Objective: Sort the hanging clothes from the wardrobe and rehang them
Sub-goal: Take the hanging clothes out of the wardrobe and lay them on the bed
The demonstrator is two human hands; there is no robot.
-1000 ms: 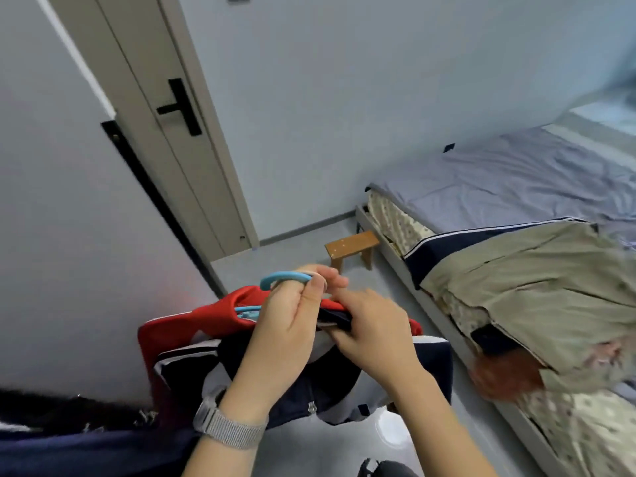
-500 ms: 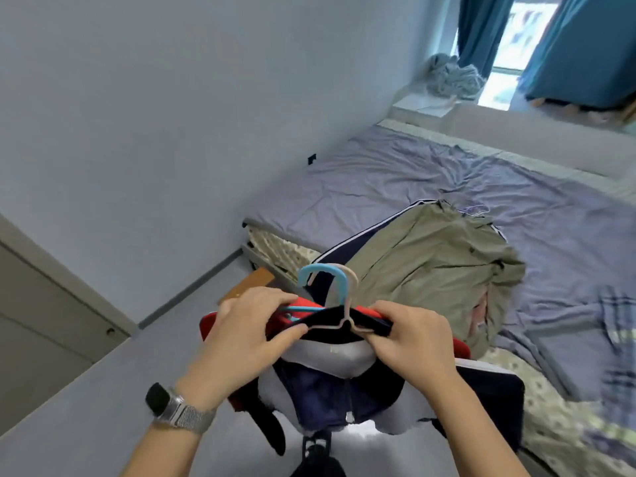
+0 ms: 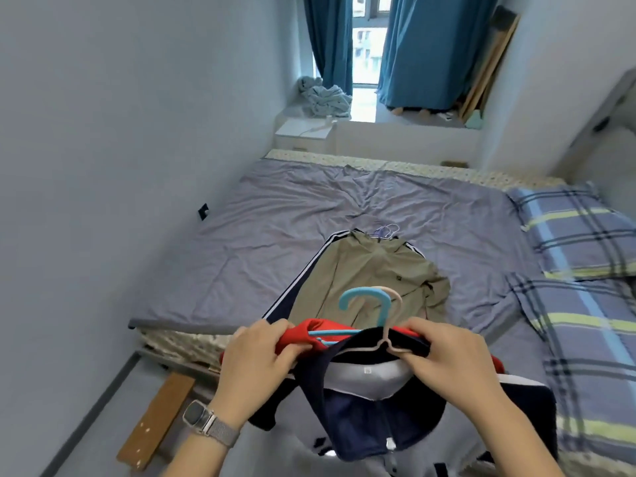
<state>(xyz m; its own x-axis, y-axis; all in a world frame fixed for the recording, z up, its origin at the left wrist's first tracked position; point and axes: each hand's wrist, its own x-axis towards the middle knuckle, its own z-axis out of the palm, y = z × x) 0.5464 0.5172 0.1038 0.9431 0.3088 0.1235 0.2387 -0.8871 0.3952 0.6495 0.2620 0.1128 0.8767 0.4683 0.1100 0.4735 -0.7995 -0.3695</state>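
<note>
I hold two hung garments in front of me over the bed's near edge. My left hand (image 3: 256, 359) grips a red garment (image 3: 299, 333) on a blue hanger (image 3: 364, 299). My right hand (image 3: 444, 356) pinches the beige hanger (image 3: 392, 325) and the collar of a navy and white jacket (image 3: 364, 418), which hangs down from it. An olive jacket (image 3: 368, 273) lies spread on the grey-purple bed sheet (image 3: 275, 235), on top of a navy garment with white stripes (image 3: 303, 273). Thin hanger hooks (image 3: 387, 230) poke out at its far end.
Two plaid pillows (image 3: 571, 232) lie along the right side of the bed. A wooden stool (image 3: 156, 420) stands on the floor at the lower left, beside the bed frame. Blue curtains (image 3: 430, 49), a window ledge and crumpled cloth (image 3: 323, 98) are at the far end.
My view has swung right from the door and wardrobe to face the bed. Both hands carried the hung garments along and now hold them over the bed's near edge.
</note>
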